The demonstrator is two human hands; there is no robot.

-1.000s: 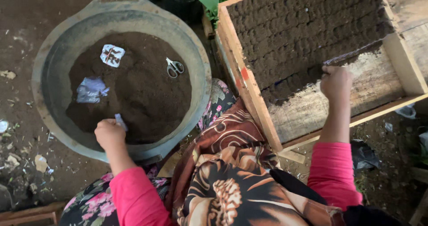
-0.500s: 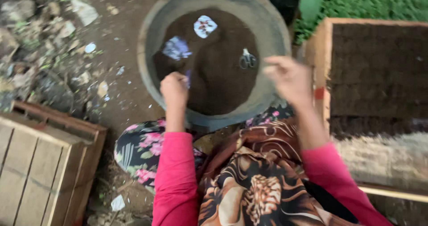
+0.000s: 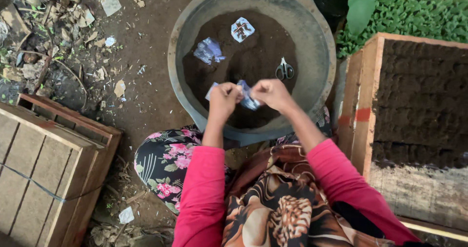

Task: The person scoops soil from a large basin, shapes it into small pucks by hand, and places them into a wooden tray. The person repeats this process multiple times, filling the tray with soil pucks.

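My left hand (image 3: 224, 98) and my right hand (image 3: 273, 93) meet over the near side of a big grey basin (image 3: 318, 42) filled with dark soil. Both pinch a small bluish plastic packet (image 3: 247, 97) stretched between them. On the soil lie a pair of small scissors (image 3: 284, 70), a crumpled bluish wrapper (image 3: 209, 50) and a white patterned packet (image 3: 242, 29). Pink sleeves cover both my arms.
A wooden tray (image 3: 363, 100) packed with rows of dark soil blocks stands at the right. A wooden crate (image 3: 44, 164) sits at the lower left. Green seedlings (image 3: 414, 10) grow at the top right. Litter and stones lie on the dirt ground (image 3: 73, 13).
My right hand left the wooden tray and came over the basin to join my left hand on the packet. My view swung left, bringing the crate into sight.
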